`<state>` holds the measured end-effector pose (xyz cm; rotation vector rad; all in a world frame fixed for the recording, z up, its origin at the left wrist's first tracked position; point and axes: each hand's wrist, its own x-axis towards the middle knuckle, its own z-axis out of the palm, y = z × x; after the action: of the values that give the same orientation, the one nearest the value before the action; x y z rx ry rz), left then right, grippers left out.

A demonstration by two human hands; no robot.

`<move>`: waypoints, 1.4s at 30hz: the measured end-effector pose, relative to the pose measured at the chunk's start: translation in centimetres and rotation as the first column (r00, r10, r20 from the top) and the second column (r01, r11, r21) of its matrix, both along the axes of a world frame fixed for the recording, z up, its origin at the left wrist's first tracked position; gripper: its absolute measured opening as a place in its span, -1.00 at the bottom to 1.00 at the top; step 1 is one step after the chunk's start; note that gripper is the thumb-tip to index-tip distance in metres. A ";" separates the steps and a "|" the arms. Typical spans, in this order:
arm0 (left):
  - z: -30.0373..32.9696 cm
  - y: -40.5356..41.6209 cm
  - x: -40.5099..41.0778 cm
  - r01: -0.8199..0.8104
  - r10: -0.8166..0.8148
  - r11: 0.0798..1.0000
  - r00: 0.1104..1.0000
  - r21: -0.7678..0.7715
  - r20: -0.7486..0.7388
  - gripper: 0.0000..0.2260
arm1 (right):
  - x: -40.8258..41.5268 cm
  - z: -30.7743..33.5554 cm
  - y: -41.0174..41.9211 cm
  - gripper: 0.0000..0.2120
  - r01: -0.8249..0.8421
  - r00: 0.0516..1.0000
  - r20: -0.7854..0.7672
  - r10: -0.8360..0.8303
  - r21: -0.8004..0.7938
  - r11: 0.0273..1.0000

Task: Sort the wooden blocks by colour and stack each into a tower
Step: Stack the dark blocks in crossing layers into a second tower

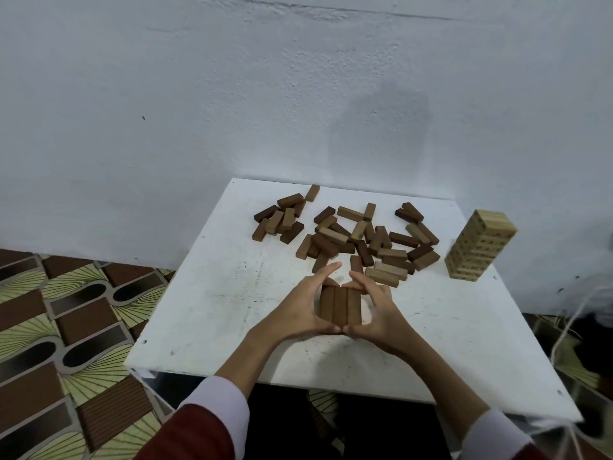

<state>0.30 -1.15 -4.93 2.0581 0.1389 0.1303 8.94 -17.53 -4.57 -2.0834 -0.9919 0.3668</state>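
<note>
Three dark brown blocks (340, 306) lie side by side as one layer on the white table (205, 313). My left hand (303, 307) cups their left side and near end, thumb at the near edge and fingers reaching past the far end. My right hand (374, 310) cups the right side the same way. Behind them lies a loose pile of mixed dark and mid-brown blocks (365, 242), with a smaller heap (280, 219) to its left. A finished tower of light blocks (479, 245) stands at the table's right edge.
The table stands against a pale wall (232, 94). A patterned floor mat (66, 327) lies to the left. A thin cord (570, 323) hangs off the table's right side. The table's near left part is bare.
</note>
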 end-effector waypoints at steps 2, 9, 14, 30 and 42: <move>-0.2 -0.1 0.0 0.004 -0.004 1.000 1.000 0.006 -0.012 -0.08 | 0.3 -0.5 -0.1 -0.15 0.002 1.000 -0.026 -0.002 -0.010 1.000; -0.8 0.0 0.0 0.016 -0.016 1.000 0.999 -0.005 -0.032 -0.10 | 0.6 -1.1 0.1 -0.12 -0.006 0.992 -0.124 0.005 -0.006 1.000; -1.2 0.2 0.0 0.023 -0.024 1.000 0.998 -0.022 -0.057 -0.08 | 1.0 -1.9 -0.2 -0.03 -0.022 0.986 -0.167 0.019 -0.013 1.000; -1.1 0.0 0.5 0.012 -0.014 0.999 0.998 -0.036 -0.060 -0.11 | 1.3 -1.9 0.1 -0.04 -0.003 0.976 -0.219 -0.006 -0.040 0.999; -0.7 -0.1 0.3 -0.002 0.000 0.999 0.998 -0.032 -0.064 -0.14 | 0.8 -1.1 0.2 -0.11 -0.043 0.976 -0.212 0.045 0.016 0.999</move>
<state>0.55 -1.30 -5.68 2.0313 0.1810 0.0623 9.70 -17.33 -5.66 -1.9671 -0.9109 0.5928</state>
